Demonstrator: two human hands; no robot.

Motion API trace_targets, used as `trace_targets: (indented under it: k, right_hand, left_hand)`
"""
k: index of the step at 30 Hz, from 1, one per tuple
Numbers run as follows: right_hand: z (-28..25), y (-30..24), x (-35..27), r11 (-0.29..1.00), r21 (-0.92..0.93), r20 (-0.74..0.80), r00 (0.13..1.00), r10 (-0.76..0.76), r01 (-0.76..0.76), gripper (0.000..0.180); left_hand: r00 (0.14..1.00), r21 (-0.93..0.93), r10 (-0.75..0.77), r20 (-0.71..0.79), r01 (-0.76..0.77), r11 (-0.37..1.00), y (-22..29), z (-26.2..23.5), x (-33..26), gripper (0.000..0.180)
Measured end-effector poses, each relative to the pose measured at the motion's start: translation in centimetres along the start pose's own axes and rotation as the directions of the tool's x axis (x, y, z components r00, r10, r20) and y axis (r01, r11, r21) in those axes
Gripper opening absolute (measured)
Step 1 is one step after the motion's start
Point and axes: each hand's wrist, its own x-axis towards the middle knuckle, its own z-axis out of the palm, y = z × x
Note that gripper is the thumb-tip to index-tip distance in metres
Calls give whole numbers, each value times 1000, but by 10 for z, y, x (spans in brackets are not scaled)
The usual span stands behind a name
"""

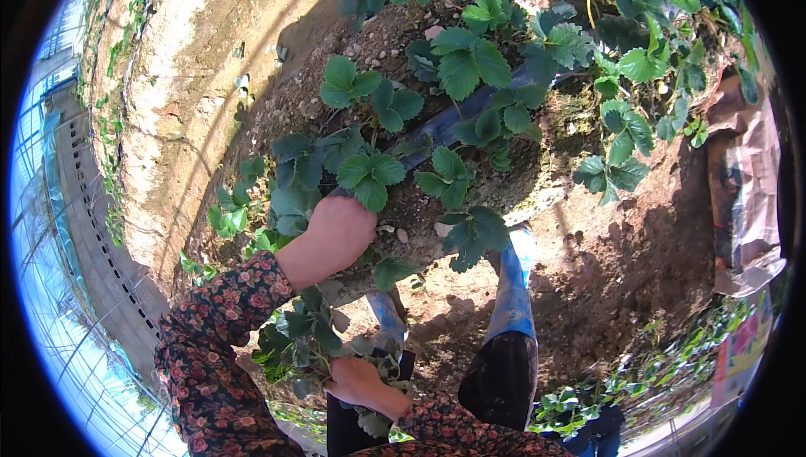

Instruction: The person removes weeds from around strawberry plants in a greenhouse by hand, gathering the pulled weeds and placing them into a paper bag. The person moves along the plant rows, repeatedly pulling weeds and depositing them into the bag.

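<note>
Left hand (pixel 340 232): among leafy plants (pixel 371 176), fingertips hidden; cannot tell whether they pinch anything.
Right hand (pixel 359 383): curled around a leafy bunch (pixel 304 333), nearer the body than the left hand.
Blue boot (pixel 511 293): right of both hands.

You can read no text, label, brand, number or sign anywhere in view; the crumpled pinkish sack (pixel 745 193) at the right edge and the coloured packaging (pixel 742 346) below it show you no lettering that can be made out
</note>
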Motion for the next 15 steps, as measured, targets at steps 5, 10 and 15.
trace_targets:
  k: [5, 10, 15]
  right_hand:
    - [-7, -3, -3, 1000, 15, 15, 1000, 11, -11, 26]
    - [-15, -7, -3, 999, 29, 3, 1000, 30, -30, 27]
    - [-15, -6, -1, 1000, -11, 12, 1000, 14, -14, 28]
  left_hand:
    - [853, -512, -373, -365, 151, 846, -12, -20, 13, 11]
    - [687, -464, -468, -556, 210, 861, -36, -29, 33, 13]
    - [589, -396, -657, -470, 524, 754, -15, -15, 52, 38]
